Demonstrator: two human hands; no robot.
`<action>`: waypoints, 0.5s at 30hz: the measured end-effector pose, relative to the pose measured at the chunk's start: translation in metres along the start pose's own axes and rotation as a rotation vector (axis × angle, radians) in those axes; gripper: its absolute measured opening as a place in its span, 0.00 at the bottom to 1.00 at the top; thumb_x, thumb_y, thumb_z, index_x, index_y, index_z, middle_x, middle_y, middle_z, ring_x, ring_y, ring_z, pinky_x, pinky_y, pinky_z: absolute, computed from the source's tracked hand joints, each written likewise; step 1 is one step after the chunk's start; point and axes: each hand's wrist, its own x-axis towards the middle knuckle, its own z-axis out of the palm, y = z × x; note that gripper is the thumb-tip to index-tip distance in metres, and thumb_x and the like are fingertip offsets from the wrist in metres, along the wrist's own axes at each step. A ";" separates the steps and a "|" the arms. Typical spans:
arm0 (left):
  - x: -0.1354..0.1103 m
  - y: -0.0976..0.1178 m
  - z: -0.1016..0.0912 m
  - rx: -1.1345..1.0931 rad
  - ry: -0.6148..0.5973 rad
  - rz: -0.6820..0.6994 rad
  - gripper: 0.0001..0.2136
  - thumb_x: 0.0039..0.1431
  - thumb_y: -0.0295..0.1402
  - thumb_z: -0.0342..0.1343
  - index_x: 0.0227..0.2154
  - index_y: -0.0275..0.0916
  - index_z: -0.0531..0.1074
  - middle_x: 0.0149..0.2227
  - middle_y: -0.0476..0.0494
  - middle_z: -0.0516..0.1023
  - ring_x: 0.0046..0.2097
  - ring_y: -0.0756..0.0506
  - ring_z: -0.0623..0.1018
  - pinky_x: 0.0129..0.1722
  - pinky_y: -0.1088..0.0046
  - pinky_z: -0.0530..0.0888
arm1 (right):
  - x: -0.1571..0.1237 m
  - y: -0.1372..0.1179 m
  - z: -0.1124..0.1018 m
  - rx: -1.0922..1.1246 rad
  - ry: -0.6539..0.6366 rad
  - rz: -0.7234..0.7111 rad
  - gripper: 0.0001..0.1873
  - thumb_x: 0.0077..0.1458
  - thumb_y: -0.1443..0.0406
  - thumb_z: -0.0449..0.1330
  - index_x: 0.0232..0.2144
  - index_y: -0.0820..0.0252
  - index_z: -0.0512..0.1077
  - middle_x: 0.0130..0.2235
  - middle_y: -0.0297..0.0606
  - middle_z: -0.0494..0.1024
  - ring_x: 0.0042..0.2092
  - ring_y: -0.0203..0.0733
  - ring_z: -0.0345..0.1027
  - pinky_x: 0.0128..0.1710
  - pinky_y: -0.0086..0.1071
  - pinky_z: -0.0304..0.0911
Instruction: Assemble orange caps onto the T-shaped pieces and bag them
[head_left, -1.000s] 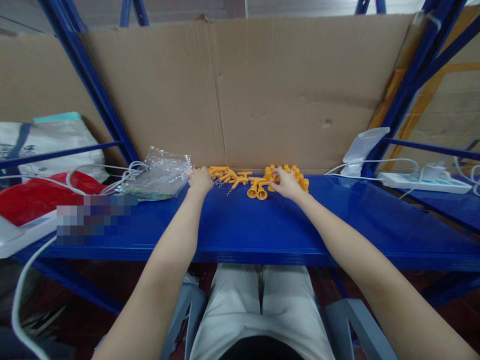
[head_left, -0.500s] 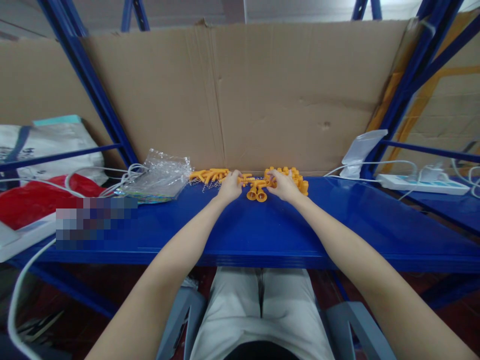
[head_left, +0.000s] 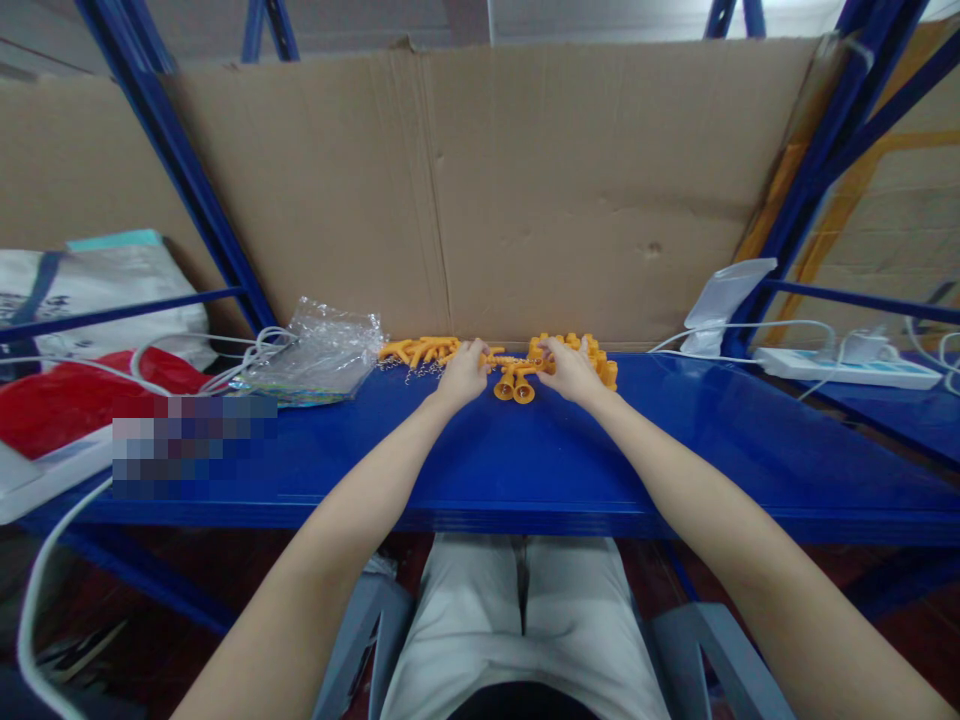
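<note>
Small orange plastic parts lie along the back of a blue shelf [head_left: 525, 450], against a cardboard sheet. A loose pile of stick-like orange pieces [head_left: 417, 350] is on the left and a heap of chunkier orange pieces [head_left: 596, 358] on the right. Two orange bell-shaped pieces [head_left: 514, 386] sit in front, between my hands. My left hand [head_left: 463, 372] rests with curled fingers on orange pieces just left of the bells. My right hand [head_left: 570, 370] has its fingers closed on an orange piece at the edge of the right heap. What each holds exactly is too small to make out.
A crumpled clear plastic bag [head_left: 319, 350] lies left of the parts, beside white cables [head_left: 187, 350], a red bag [head_left: 67, 400] and a white bag [head_left: 97, 290]. A white power strip [head_left: 847, 366] and a white packet [head_left: 724, 300] sit to the right. Blue rack uprights flank the cardboard [head_left: 525, 190].
My left hand has moved right from the stick-like pile to the middle, next to the bell-shaped pieces. My right hand has stayed at the right heap.
</note>
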 end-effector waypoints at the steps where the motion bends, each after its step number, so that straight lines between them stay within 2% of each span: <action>1: 0.000 0.001 0.000 0.004 0.002 0.004 0.09 0.57 0.22 0.54 0.38 0.40 0.69 0.43 0.40 0.75 0.47 0.41 0.76 0.53 0.60 0.73 | 0.000 -0.001 -0.001 -0.020 -0.001 -0.007 0.20 0.53 0.68 0.58 0.50 0.56 0.68 0.44 0.45 0.80 0.48 0.58 0.74 0.61 0.74 0.42; 9: -0.002 0.010 -0.004 0.077 -0.008 0.018 0.11 0.58 0.23 0.52 0.43 0.37 0.71 0.44 0.37 0.74 0.47 0.39 0.76 0.54 0.59 0.73 | -0.002 -0.006 -0.005 -0.161 -0.016 -0.061 0.22 0.54 0.70 0.55 0.53 0.59 0.68 0.47 0.49 0.80 0.50 0.58 0.73 0.63 0.73 0.38; 15: -0.001 0.007 0.000 0.075 -0.015 0.049 0.12 0.58 0.24 0.53 0.43 0.38 0.73 0.43 0.39 0.75 0.48 0.40 0.77 0.56 0.58 0.72 | -0.003 -0.010 -0.007 -0.192 -0.055 -0.068 0.24 0.53 0.71 0.56 0.54 0.62 0.67 0.50 0.52 0.80 0.54 0.59 0.72 0.63 0.69 0.43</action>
